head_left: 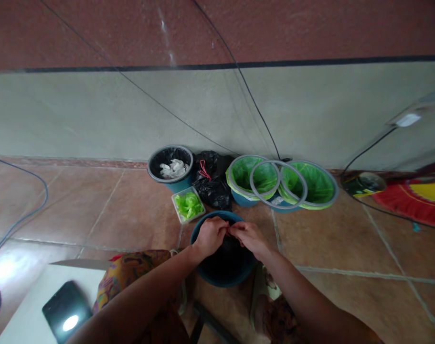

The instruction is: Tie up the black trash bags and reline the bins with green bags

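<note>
Bin (226,283): upright, directly below my hands, probably for easy two-handed reach.
Left hand (210,234): narrow; I cannot tell what it pinches.
Right hand (251,239): narrow, meeting my left; contents unclear.

a tiled floor (328,243), two-tone painted wall (95,110) and loose cables (43,183) suggest a plain indoor room, home or small workplace unclear.

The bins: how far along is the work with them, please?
Done, it looks: two bins wear green liners, and a black bag has a red tie. In hand: left hand and right hand meet over the nearest bin; what they pinch is unclear. Perhaps left: fitting the loose grey ring, and emptying the bin with white stuff.
</note>
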`<state>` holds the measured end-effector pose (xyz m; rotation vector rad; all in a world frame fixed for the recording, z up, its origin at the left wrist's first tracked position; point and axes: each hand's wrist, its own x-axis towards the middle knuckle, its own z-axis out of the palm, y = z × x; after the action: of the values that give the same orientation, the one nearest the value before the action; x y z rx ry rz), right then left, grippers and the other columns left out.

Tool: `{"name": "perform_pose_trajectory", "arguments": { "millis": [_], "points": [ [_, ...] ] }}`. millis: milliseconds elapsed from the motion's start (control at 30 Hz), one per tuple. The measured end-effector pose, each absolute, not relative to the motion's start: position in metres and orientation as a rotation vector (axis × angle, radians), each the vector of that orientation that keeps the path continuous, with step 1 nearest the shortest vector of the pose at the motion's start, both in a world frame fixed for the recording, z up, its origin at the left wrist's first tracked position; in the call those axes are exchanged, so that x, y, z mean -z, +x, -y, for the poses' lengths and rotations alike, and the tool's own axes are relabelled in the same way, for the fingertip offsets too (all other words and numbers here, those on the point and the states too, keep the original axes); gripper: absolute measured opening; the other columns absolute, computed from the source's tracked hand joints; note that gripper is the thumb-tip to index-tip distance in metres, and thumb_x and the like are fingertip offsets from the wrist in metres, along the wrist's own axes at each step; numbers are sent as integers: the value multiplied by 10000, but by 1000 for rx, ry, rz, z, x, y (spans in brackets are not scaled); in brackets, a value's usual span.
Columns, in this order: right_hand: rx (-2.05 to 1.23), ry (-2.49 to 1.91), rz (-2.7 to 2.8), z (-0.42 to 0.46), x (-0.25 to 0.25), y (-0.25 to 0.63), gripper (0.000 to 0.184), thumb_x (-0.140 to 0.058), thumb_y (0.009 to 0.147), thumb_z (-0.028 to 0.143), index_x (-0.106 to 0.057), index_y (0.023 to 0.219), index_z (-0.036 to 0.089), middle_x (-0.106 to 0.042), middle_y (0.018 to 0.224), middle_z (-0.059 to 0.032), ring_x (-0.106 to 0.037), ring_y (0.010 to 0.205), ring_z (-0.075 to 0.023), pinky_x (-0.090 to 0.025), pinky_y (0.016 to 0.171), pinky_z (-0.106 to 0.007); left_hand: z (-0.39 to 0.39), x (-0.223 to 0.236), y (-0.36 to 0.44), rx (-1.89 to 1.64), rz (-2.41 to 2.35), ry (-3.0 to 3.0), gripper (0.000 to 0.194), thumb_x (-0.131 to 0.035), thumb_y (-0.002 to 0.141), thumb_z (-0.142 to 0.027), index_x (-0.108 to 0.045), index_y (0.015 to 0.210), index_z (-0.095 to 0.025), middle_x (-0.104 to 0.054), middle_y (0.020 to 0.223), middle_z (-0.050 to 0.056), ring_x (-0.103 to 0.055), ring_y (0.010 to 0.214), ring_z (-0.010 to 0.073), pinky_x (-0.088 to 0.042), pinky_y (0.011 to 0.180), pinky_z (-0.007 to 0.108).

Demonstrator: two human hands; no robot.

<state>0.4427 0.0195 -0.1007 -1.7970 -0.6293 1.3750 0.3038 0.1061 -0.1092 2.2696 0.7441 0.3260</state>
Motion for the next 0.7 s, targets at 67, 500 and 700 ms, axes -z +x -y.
{"name": "perform_pose_trajectory", "arguments": {
  "millis": [67,500,700],
  "points": [
    [-1350,-1834,673,-20,101,443,211,-647,715,387,-679,721,178,-501,550,42,-437,471,-83,-325,423,-218,-108,110,305,-328,-778,2132,238,-519,827,-76,-722,751,-176,-716,828,35,-645,842,159,-499,815,279],
    [-1384,-1817,701,-20,107,445,231,-648,718,395,-654,740,165,-493,543,49,-417,466,-73,-298,430,-208,-116,102,307,-175,-905,1115,173,-632,605,-134,-654,777,-144,-608,619,-21,-506,540,84,-349,521,199],
    [-1432,-1741,704,-20,106,443,209,-635,710,376,-638,732,168,-491,554,53,-425,479,-72,-311,448,-204,-117,100,305,-54,-883,911,170,-551,589,-118,-637,731,-155,-583,592,-25,-468,502,71,-336,502,194]
  ]
}}
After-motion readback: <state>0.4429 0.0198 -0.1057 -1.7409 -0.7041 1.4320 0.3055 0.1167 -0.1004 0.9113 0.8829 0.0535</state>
